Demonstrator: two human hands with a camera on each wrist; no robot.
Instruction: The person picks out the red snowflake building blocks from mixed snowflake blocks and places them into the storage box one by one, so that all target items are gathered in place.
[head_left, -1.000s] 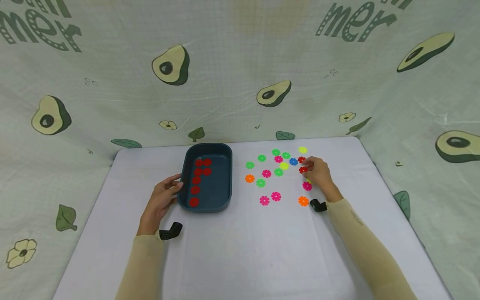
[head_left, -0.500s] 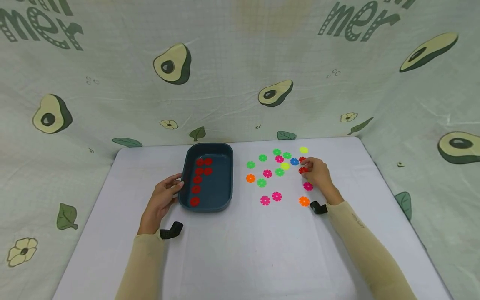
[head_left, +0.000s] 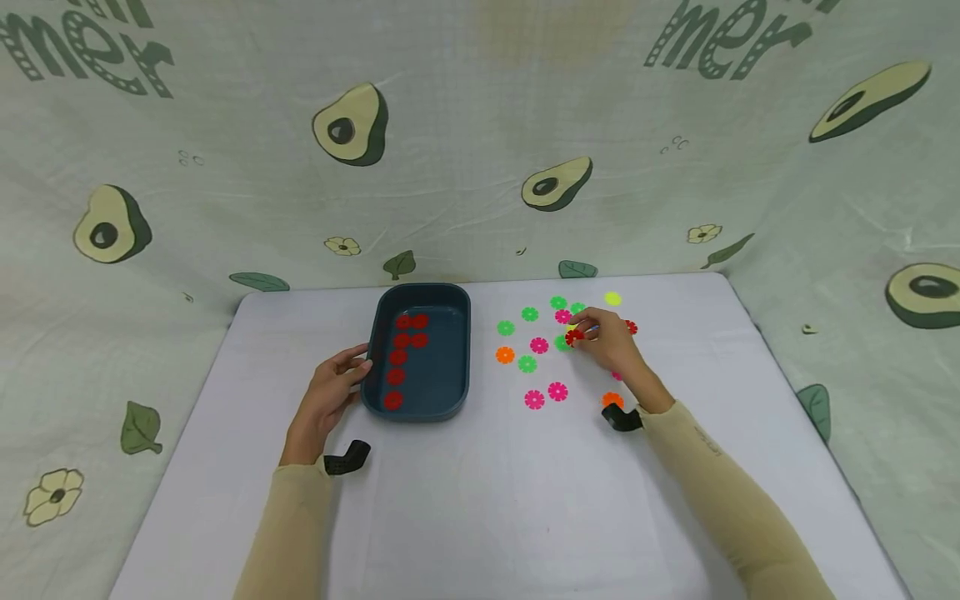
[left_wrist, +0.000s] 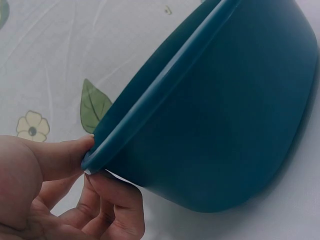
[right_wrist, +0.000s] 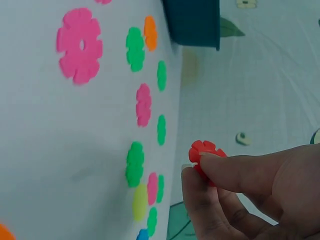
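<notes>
My left hand [head_left: 327, 402] pinches the rim of a dark blue rectangular tray [head_left: 444, 379] at its left side. Thumb on top and fingers below show in the left wrist view, where the tray's outer wall [left_wrist: 220, 115] fills much of the frame. Several red flower-shaped discs [head_left: 395, 377] lie along the left half of the tray floor. Between thumb and fingertips my right hand [head_left: 609, 342] holds another red flower-shaped disc [right_wrist: 202, 149], raised above the table over the loose pieces. One more red disc [head_left: 632, 327] shows just beyond that hand's right side.
Loose flower-shaped discs spread right of the tray: green [head_left: 527, 363], pink [head_left: 557, 391], orange [head_left: 505, 355], yellow [head_left: 612, 298]. In the right wrist view a blue one [right_wrist: 143, 234] shows. A white cloth [head_left: 480, 508] covers the table; a printed curtain [head_left: 450, 100] stands behind.
My right hand has lifted a red disc from the right side of the spread and carried it left toward the tray. The left hand keeps its grip on the rim.
</notes>
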